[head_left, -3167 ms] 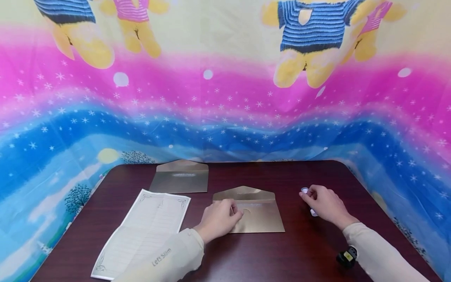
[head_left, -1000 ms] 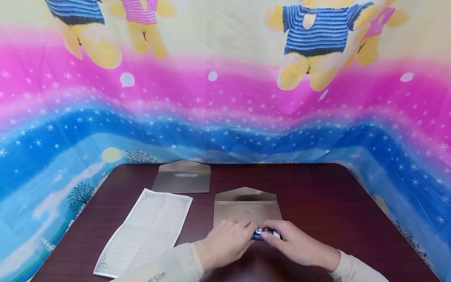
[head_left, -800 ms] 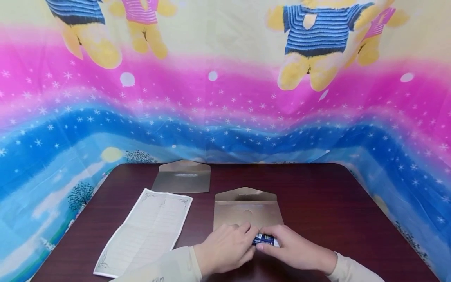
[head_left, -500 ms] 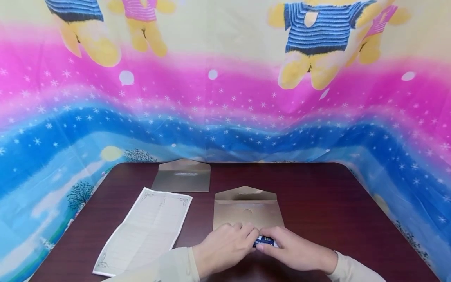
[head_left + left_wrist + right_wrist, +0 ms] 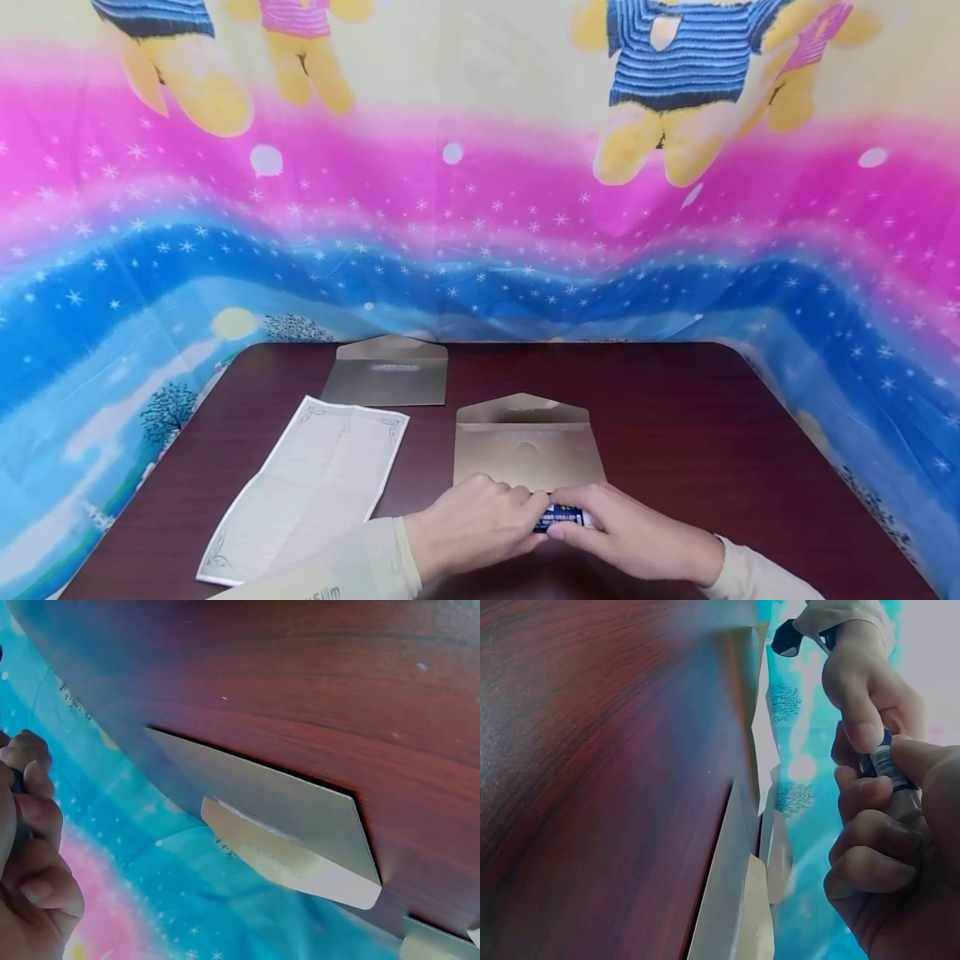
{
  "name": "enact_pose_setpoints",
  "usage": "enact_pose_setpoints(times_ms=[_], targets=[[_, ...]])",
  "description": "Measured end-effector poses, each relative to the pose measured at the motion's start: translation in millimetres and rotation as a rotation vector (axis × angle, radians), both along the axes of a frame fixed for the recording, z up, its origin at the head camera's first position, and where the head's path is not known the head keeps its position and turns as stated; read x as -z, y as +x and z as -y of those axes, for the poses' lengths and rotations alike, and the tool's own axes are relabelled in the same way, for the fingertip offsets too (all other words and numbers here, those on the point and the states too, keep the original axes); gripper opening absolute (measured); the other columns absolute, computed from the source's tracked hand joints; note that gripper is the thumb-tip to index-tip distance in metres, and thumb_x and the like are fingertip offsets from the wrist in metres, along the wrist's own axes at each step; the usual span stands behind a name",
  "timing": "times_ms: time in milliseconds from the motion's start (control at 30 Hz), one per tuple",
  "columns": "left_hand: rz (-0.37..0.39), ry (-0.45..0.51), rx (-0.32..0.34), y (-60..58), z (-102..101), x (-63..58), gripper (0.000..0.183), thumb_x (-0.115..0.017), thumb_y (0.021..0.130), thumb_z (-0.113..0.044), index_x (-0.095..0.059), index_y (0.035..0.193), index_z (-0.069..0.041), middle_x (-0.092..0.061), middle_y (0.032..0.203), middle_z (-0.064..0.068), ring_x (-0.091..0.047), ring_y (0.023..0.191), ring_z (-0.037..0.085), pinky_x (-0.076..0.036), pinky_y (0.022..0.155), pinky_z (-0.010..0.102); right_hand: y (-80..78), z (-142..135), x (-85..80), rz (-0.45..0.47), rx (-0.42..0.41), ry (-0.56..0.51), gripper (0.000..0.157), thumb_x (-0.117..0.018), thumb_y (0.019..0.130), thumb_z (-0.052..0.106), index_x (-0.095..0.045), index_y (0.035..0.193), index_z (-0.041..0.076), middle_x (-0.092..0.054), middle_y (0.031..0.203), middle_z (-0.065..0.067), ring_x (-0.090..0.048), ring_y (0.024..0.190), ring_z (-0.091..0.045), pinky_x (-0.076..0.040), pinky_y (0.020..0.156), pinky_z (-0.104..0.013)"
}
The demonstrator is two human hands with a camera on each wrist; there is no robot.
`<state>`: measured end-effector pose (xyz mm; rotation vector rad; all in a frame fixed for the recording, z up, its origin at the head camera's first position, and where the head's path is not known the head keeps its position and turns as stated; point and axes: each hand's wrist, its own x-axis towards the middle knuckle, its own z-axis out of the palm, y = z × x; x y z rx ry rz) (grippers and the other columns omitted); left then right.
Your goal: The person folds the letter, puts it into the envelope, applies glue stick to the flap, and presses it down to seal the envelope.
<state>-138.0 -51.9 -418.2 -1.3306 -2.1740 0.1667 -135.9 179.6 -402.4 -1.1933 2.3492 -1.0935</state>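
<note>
Above the table's near middle, both hands hold a glue stick with a dark blue label [image 5: 561,518]. My left hand [image 5: 476,529] has its fingers curled round the left end, hiding it. From the other side, my right hand [image 5: 637,533] grips the body between thumb and fingers, and a white end shows by its palm. In the right wrist view, a barcode shows on the glue stick [image 5: 885,763] between the two hands. Just beyond them lies a gold envelope [image 5: 517,458], its flap raised toward the back and its near edge covered by the hands.
A second gold envelope [image 5: 390,385] lies at the table's back left, flap unfolded. A creased sheet of bordered letter paper [image 5: 315,483] is on the left, partly under the left sleeve. A printed cloth [image 5: 480,208] hangs behind the dark red table [image 5: 750,450].
The right hand has brought the glue stick from the table's right side to the middle, where the left hand now holds its other end. Over the last half second the hands barely move.
</note>
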Motion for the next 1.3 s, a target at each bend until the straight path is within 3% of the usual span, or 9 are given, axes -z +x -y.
enact_pose_setpoints(times_ms=[200, 533, 733, 867, 1000, 1133, 1300], targets=[[0.131, 0.049, 0.005, -2.6, 3.8, -5.3, 0.028, -0.062, 0.097, -0.049, -0.059, 0.095, -0.022, -0.062, 0.064, -0.016, -0.056, 0.051, 0.001, -0.032, 0.043, 0.018, 1.7, 1.6, -1.8, -0.077, 0.038, 0.000, 0.009, -0.056, 0.104, 0.030, -0.064, 0.104, 0.028, -0.061, 0.080, 0.014, -0.054, 0.071, 0.009, -0.050, 0.063, -0.016], [0.604, 0.233, -0.022, -9.7, 13.9, -16.8, 0.045, -0.055, 0.097, -0.060, -0.050, 0.122, -0.022, -0.057, 0.071, -0.016, -0.047, 0.057, -0.002, -0.031, 0.051, 0.013, -2.5, -1.8, -9.9, 0.038, 0.102, -0.052, 0.014, -0.056, 0.105, 0.026, -0.068, 0.108, 0.020, -0.063, 0.084, 0.006, -0.055, 0.072, 0.005, -0.052, 0.062, -0.021], [0.825, 0.389, -0.113, -11.4, 24.9, -19.7, 0.022, -0.049, 0.105, -0.032, -0.043, 0.122, -0.020, -0.041, 0.063, -0.014, -0.035, 0.051, -0.001, -0.032, 0.050, 0.017, -5.4, -12.2, -13.7, 0.035, 0.168, -0.047, 0.012, -0.056, 0.104, 0.026, -0.067, 0.105, 0.019, -0.055, 0.078, 0.011, -0.049, 0.067, 0.004, -0.048, 0.059, -0.021], [0.812, 0.472, -0.198, -14.5, 32.5, -16.6, 0.015, -0.046, 0.100, -0.016, -0.040, 0.114, -0.017, -0.042, 0.064, -0.014, -0.037, 0.052, 0.000, -0.034, 0.052, 0.018, -7.0, -18.5, -12.0, 0.039, 0.203, -0.037, 0.012, -0.057, 0.104, 0.026, -0.066, 0.103, 0.018, -0.055, 0.080, 0.009, -0.050, 0.069, 0.002, -0.048, 0.060, -0.021], [0.701, 0.490, -0.274, -19.3, 38.1, -14.3, 0.019, -0.055, 0.100, -0.022, -0.042, 0.111, -0.015, -0.038, 0.061, -0.014, -0.035, 0.052, 0.001, -0.033, 0.051, 0.020, -8.3, -21.6, -9.3, 0.062, 0.222, -0.023, 0.013, -0.057, 0.104, 0.027, -0.066, 0.103, 0.018, -0.057, 0.082, 0.007, -0.052, 0.071, 0.001, -0.049, 0.060, -0.022], [0.599, 0.502, -0.302, -26.4, 44.1, -13.5, 0.032, -0.069, 0.095, -0.032, -0.045, 0.107, -0.014, -0.036, 0.058, -0.014, -0.032, 0.050, 0.001, -0.031, 0.049, 0.020, -9.1, -22.8, -6.9, 0.057, 0.231, -0.027, 0.013, -0.057, 0.104, 0.027, -0.066, 0.102, 0.018, -0.056, 0.081, 0.007, -0.052, 0.070, 0.001, -0.049, 0.060, -0.022], [0.528, 0.514, -0.351, -40.5, 54.9, -11.0, 0.035, -0.074, 0.091, -0.036, -0.046, 0.097, -0.016, -0.036, 0.057, -0.012, -0.033, 0.049, 0.003, -0.027, 0.045, 0.020, -10.9, -23.8, -3.9, 0.052, 0.235, -0.032, 0.013, -0.057, 0.104, 0.027, -0.065, 0.101, 0.018, -0.054, 0.078, 0.008, -0.051, 0.068, 0.001, -0.048, 0.059, -0.022]])
